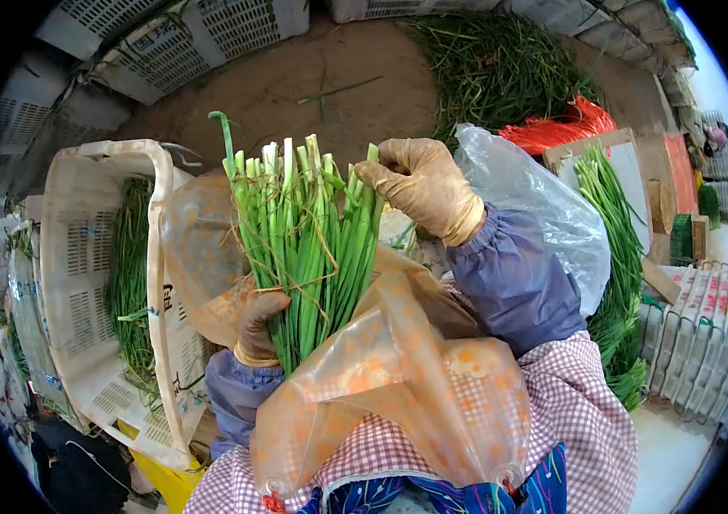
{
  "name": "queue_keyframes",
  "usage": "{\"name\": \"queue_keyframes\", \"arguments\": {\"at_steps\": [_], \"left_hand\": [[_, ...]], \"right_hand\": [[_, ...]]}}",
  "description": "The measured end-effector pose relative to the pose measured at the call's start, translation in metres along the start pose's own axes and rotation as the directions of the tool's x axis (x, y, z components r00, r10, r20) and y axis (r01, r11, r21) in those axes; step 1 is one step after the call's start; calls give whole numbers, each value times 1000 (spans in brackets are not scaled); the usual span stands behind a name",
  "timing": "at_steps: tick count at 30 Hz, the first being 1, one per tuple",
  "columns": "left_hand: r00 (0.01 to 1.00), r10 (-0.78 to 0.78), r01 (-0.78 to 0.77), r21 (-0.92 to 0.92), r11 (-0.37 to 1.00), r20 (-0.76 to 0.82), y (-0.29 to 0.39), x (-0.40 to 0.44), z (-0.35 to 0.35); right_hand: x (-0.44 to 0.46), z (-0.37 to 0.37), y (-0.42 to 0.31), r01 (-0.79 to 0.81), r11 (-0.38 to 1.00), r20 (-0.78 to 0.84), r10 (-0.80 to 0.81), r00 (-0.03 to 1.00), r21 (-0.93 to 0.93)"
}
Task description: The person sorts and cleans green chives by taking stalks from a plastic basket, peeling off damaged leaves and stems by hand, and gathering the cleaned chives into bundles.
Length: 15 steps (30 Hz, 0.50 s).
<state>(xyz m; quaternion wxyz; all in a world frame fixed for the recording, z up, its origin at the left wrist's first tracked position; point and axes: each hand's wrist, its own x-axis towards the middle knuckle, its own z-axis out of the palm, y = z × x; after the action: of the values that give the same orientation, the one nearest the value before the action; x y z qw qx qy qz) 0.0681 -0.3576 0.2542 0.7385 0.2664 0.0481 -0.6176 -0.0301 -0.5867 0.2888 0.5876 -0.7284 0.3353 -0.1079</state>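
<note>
A bunch of green stalks (304,248) with pale cut ends pointing up is held upright in the middle. My left hand (259,325), in a brown-stained glove, is wrapped round the lower left side of the bunch. Up at the right edge of the bunch, my right hand (415,184), in a similar glove, pinches the top of a stalk. Thin dry strands hang across the stalks. Below the hands, a translucent orange-patterned plastic apron (398,385) covers my lap.
At the left stands a white crate (158,283) with greens inside. Right of my arm lie clear plastic (544,214) and long green stalks (612,257). Farther off are a heap of loose leaves (501,68), red strands (565,128) and more crates (176,51).
</note>
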Motion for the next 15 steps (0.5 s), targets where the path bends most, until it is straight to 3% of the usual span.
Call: {"name": "queue_keyframes", "arguments": {"at_steps": [2, 3, 5, 9, 11, 12, 14, 15], "left_hand": [[1000, -17, 17, -7, 1000, -20, 1, 0, -4], [998, -39, 39, -6, 999, -39, 1, 0, -6], [999, -33, 33, -10, 999, -38, 1, 0, -7], [999, -20, 21, 17, 1000, -44, 0, 1, -12], [999, -37, 37, -1, 999, -31, 1, 1, -14], [999, -53, 52, -15, 999, -15, 2, 2, -14], [999, -54, 54, -23, 998, -6, 2, 2, -16], [998, -55, 55, -30, 998, -1, 2, 1, -16]], "right_hand": [[1, -1, 0, 129, 968, -7, -134, 991, -214], [1, 0, 0, 131, 967, -3, -135, 991, -216], [-2, 1, 1, 249, 836, -40, -306, 951, -488], [-5, 4, 9, 286, 840, -77, -359, 930, -460], [-7, 0, 7, 227, 800, -62, -312, 948, -556], [-8, -4, 3, 226, 798, -64, -314, 947, -558], [-11, -14, -2, 57, 969, -23, -64, 998, -240], [-7, -22, 8, 75, 995, 3, -75, 997, -64]]}}
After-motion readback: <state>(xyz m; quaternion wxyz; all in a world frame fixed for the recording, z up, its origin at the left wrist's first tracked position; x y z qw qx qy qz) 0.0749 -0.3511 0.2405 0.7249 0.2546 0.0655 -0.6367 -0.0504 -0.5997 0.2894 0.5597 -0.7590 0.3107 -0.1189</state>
